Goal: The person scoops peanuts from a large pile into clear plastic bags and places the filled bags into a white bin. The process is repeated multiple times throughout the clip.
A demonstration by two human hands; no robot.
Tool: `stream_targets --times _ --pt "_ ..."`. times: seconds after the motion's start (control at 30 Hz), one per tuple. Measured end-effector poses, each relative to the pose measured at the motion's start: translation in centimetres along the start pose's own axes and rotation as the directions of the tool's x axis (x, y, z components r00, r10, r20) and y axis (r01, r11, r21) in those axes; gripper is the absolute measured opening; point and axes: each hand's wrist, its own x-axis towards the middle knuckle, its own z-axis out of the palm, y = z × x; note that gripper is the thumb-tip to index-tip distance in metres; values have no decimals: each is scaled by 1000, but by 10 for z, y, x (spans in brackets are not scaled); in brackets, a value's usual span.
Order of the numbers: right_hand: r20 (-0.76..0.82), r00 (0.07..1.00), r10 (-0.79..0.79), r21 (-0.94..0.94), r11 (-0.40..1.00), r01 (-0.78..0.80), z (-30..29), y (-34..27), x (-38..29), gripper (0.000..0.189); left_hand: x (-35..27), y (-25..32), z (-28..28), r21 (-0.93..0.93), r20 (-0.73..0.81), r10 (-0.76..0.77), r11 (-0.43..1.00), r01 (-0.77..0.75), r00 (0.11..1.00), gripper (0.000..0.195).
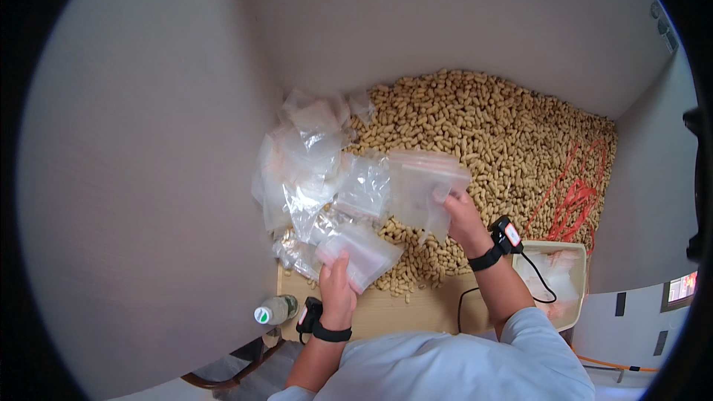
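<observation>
My left hand [337, 284] grips a small stack of clear plastic zip bags [367, 256], thumb on top. Farther right, my right hand [463, 217] pinches another stack of clear zip bags [418, 184] by its right side, over the peanuts. Beyond and left of both hands lies a loose heap of clear plastic bags [306, 161], shiny and overlapping. A broad pile of unshelled peanuts [490, 133] spreads across the table behind and to the right of these bags.
A clear bottle [273, 310] lies at the table's [406, 317] front left. At the right stands a cream plastic tray [579, 289] holding clear bags. Tangled red plastic string [576, 203] rests on the peanuts. Tall grey panels [434, 22] enclose the back and sides.
</observation>
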Motion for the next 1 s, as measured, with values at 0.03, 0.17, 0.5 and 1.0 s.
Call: stream_targets --times 0.03,0.17,0.5,1.0 --pt "-47 999 23 -133 991 -29 7 5 -8 32 -1 2 4 21 -5 -14 1000 14 1000 30" --pt "605 707 -367 -524 485 700 27 21 -31 40 -8 1 15 -84 162 -114 988 129 980 33" --pt "700 702 -129 -582 465 667 45 12 -42 60 -22 -1 17 103 118 -9 995 -3 993 27" --pt "-80 976 -203 -271 947 175 -1 21 -13 38 2 7 -18 645 53 390 689 -330 919 26"
